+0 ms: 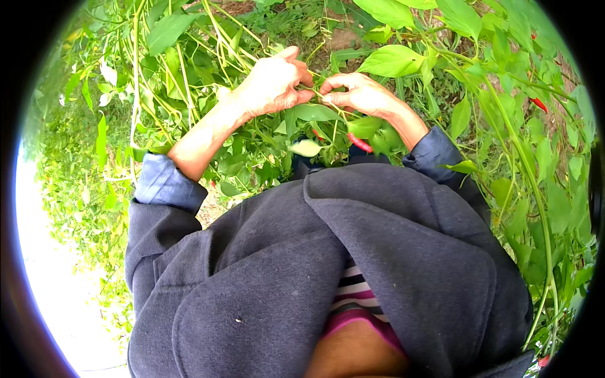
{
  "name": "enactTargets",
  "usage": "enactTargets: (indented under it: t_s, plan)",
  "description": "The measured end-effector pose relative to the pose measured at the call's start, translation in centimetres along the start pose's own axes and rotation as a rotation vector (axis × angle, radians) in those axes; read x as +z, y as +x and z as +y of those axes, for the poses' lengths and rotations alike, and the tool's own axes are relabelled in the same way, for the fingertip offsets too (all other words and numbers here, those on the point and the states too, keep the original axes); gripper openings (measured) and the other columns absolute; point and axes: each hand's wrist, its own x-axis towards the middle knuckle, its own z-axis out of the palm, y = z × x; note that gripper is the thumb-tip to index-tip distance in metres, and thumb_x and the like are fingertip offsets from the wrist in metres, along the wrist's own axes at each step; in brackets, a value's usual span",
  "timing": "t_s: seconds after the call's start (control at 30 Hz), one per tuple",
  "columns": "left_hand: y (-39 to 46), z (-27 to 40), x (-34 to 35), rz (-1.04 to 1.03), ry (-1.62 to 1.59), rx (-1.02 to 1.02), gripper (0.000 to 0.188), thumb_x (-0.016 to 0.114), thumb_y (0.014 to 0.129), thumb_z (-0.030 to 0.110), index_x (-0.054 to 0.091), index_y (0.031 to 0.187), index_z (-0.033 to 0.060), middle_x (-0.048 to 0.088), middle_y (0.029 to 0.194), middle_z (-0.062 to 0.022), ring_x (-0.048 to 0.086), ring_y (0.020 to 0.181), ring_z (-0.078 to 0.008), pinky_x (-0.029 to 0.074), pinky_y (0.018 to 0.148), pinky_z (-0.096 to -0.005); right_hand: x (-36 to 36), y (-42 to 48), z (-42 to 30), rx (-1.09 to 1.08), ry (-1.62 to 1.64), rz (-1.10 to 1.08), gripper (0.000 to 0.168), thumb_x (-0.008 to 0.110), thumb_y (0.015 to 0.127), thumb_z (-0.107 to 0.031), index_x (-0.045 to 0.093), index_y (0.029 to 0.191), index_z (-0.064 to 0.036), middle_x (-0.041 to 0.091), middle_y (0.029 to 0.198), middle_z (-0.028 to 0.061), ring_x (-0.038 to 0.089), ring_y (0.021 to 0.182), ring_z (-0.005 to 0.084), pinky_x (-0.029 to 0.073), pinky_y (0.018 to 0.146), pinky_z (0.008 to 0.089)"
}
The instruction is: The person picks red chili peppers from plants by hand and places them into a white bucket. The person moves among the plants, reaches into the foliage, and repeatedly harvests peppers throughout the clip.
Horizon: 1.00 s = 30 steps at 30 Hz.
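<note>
My left hand point(276, 81) is curled, with thumb and fingertips pinched on a thin green stem point(336, 109) of a chili pepper plant. Close beside it, my right hand point(361, 96) pinches the same stem between thumb and forefinger. Below the hands the stem runs down among leaves. A red chili pepper point(360, 142) hangs under my right hand, and a smaller red chili point(317, 135) is partly covered by leaves. A pale leaf point(306, 148) lies in front of my dark coat point(264, 255). What exactly lies between the fingertips is too small to tell.
Tall pepper branches point(513, 141) arch along the right side, with another red chili point(538, 105) among them. Long pale stems point(136, 85) rise on the left. Bare soil point(342, 40) shows beyond the hands. Large leaves point(392, 60) overhang near my right hand.
</note>
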Motion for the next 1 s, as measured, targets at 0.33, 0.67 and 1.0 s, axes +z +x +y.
enactTargets:
  t_s: [0.33, 0.67, 1.0]
  plan:
    - [2.6, -0.4, -1.6, -0.422, 0.016, -0.151, 0.017, 0.062, 0.081, 0.021, 0.067, 0.091, 0.0087, 0.064, 0.08, -0.0103, 0.058, 0.09, -0.0274, 0.04, 0.095, -0.0395, 1.6, -2.1, -0.2, -0.327, -0.448, 0.338, 0.02, 0.067, 0.079, -0.021, 0.067, 0.096, -0.012, 0.056, 0.096, 0.008, 0.058, 0.085, 0.0216, 0.049, 0.073, 0.032]
    - [6.0, 0.3, -1.8, -0.061, -0.023, -0.181, 0.024, 0.06, 0.08, 0.028, 0.07, 0.086, 0.0071, 0.065, 0.08, -0.0163, 0.063, 0.083, -0.0321, 0.049, 0.075, -0.0417, 9.0, -2.7, -1.4, -0.077, 0.528, 0.001, 0.032, 0.066, 0.083, -0.03, 0.063, 0.104, -0.006, 0.064, 0.092, 0.004, 0.058, 0.062, 0.0085, 0.043, 0.047, 0.0182]
    - [5.9, 0.0, -0.2, -0.08, -0.151, -0.086, 0.022, 0.061, 0.08, 0.022, 0.07, 0.099, 0.015, 0.069, 0.089, -0.0115, 0.066, 0.084, -0.0273, 0.05, 0.078, -0.0372, 9.1, -11.1, 4.2, -0.187, 0.318, 0.482, 0.02, 0.048, 0.09, -0.02, 0.053, 0.103, -0.005, 0.058, 0.088, 0.0039, 0.06, 0.079, 0.0127, 0.047, 0.077, 0.0289]
